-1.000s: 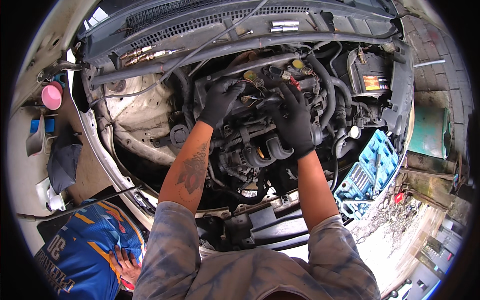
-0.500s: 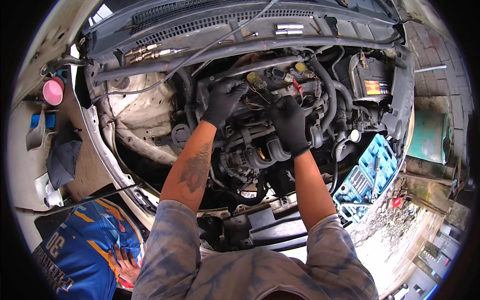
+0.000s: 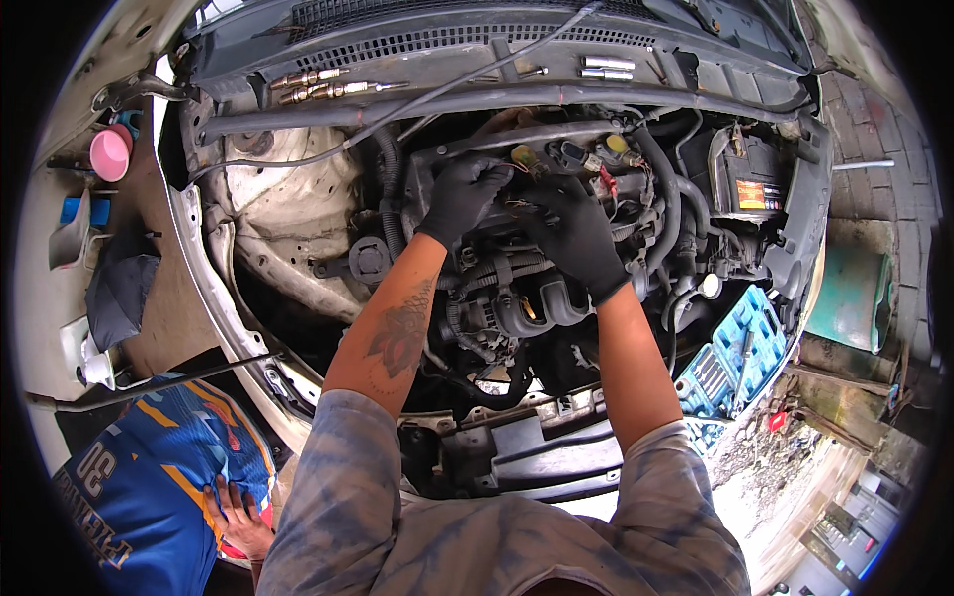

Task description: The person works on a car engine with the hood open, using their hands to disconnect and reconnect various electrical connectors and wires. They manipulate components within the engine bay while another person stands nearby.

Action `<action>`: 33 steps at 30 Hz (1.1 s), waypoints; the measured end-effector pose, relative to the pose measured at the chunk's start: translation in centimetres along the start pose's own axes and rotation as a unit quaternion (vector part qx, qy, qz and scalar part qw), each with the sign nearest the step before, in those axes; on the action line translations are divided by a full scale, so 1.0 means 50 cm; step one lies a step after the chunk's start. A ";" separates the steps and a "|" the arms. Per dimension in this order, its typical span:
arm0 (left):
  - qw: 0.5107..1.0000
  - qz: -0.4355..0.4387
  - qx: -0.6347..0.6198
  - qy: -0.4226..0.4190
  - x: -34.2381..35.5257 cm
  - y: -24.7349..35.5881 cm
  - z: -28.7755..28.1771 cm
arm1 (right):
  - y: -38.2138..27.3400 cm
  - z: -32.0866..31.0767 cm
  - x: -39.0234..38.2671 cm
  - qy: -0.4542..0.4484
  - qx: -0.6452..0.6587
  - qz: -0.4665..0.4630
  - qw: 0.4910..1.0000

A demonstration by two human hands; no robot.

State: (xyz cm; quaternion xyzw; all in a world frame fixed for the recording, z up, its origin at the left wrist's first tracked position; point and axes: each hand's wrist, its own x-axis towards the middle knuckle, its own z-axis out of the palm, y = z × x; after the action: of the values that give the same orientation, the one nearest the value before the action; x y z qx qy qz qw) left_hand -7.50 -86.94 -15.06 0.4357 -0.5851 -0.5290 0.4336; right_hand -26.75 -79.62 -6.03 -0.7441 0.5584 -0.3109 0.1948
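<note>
In a black glove, my left hand [image 3: 467, 199] is over the engine [image 3: 497, 288], its thumb and fingers pinched together on thin wires. Short stretches of the wires [image 3: 519, 203] show between my two hands; the rest is hidden by the gloves. My right hand [image 3: 576, 238], also gloved in black, is beside them with fingers stretched out and slightly apart toward the wires. Its fingertips are a little blurred. Just behind the hands are ignition coils with yellowish tops [image 3: 617, 145] and a red connector [image 3: 607, 180].
Spark plugs [image 3: 338, 89] and metal sockets [image 3: 607, 69] lie on the ledge behind the engine. A battery [image 3: 740, 179] sits at the right, and a blue tool case [image 3: 740, 348] rests open on the front right edge. Another person's hand [image 3: 238, 521] is at the lower left.
My right hand has shifted left toward my left hand, and its fingers have loosened from a closed grip. Less of the wires shows. The whole view has shifted slightly.
</note>
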 end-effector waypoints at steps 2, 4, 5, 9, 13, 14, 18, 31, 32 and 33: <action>1.000 -0.024 0.001 -0.011 -0.001 0.004 -0.002 | -0.007 -0.006 0.010 -0.029 -0.019 -0.007 0.999; 1.000 -0.014 0.020 -0.011 -0.001 0.008 -0.001 | 0.005 0.002 0.018 -0.030 -0.034 -0.003 0.999; 0.999 -0.008 0.028 -0.012 0.001 0.011 0.002 | 0.013 0.005 0.018 -0.030 -0.043 0.000 0.999; 1.000 -0.003 0.022 -0.003 0.005 0.004 0.007 | 0.029 -0.010 -0.004 0.006 0.017 0.015 1.000; 0.999 0.022 0.036 0.011 0.001 -0.016 0.007 | -0.023 -0.071 -0.110 0.117 0.021 0.094 0.989; 0.998 0.029 0.046 0.010 -0.002 -0.014 0.007 | -0.040 -0.088 -0.151 0.110 -0.045 0.070 0.991; 0.999 0.021 0.027 0.010 0.006 -0.010 0.020 | -0.098 -0.099 -0.383 0.072 -0.065 0.081 0.992; 0.983 0.098 0.100 0.120 -0.282 0.073 -0.064 | -0.210 -0.021 -0.932 -0.127 -0.087 0.166 0.974; 0.987 0.079 0.095 0.099 -0.366 0.117 -0.033 | -0.196 -0.022 -0.950 -0.120 -0.115 0.161 0.973; 0.989 0.050 0.117 0.077 -0.460 0.124 -0.017 | -0.184 -0.014 -0.968 -0.119 -0.113 0.159 0.974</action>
State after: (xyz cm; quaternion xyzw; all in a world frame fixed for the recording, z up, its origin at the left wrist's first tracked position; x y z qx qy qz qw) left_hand -1.38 -64.49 -9.90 0.4930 -0.6291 -0.3995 0.4490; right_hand -29.56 -30.75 -11.53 -0.6943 0.6740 -0.1203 0.2217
